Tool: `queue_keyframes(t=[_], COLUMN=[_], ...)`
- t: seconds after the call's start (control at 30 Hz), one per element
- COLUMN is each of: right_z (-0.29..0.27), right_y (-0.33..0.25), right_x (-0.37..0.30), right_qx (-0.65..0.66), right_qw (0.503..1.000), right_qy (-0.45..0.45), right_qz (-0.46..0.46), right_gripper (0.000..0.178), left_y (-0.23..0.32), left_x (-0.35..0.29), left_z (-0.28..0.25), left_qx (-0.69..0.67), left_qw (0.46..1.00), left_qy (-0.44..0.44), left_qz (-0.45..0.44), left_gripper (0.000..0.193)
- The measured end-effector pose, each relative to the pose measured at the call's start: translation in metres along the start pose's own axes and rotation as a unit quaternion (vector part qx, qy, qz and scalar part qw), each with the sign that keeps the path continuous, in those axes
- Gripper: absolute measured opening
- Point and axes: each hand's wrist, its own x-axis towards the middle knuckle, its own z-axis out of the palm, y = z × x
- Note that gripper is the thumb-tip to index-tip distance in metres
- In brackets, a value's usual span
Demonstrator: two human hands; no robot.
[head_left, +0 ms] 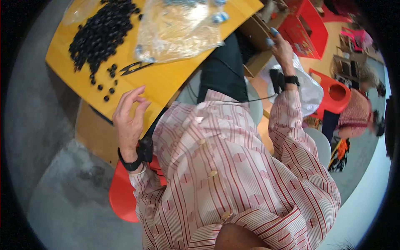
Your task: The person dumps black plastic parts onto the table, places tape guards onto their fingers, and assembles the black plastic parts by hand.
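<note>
Clock directions read with 12 at the top of the view. Far left, at 11 o'clock from the left hand, we record a heap of small round black pieces (102,35) on the yellow table (166,81). A few loose ones trail toward us; the nearest lies at 10 o'clock, just beside the fingers. A red seat (123,196) shows at 6 o'clock.

The left hand (128,118) is raised by the near table edge. We note its fingers spread and lightly curved, thumb well apart from the forefinger, nothing gripped. A black strap (130,163) circles the wrist.

At 12 o'clock from this hand lie dark snips (141,67), tips pointing to 8 o'clock. At 1 o'clock, a clear plastic bag (179,35) lies flat, touching the snips' handle end.

Further right, a cardboard box (256,62) with dark contents sits at 9 o'clock from the right hand (283,50). That hand's fingers point to 11 o'clock, partly bent, with blue at the tips; we cannot tell whether these are covers or something held, nor how wide the grip is.

From there: a red box (314,21) at 2 o'clock, a white bag (311,89) at 5, and a red chair (329,109) and another person (354,112) at 4.
</note>
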Motion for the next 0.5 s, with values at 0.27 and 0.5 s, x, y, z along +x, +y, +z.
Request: queue_keyframes(t=[0.27, 0.5], right_z=[-0.016, -0.046], right_y=[-0.021, -0.098], right_x=[-0.016, -0.038], right_qx=[-0.029, 0.066], right_qw=[0.999, 0.982], right_qy=[0.026, 0.083], right_qz=[-0.026, -0.154], right_gripper=[0.027, 0.03], left_y=[0.002, -0.009], left_x=[0.002, 0.005], left_z=[-0.003, 0.001], left_qx=[-0.035, -0.004], left_qw=[0.996, 0.995], left_qy=[0.023, 0.074], left_qz=[-0.072, -0.073], left_gripper=[0.018, 0.011])
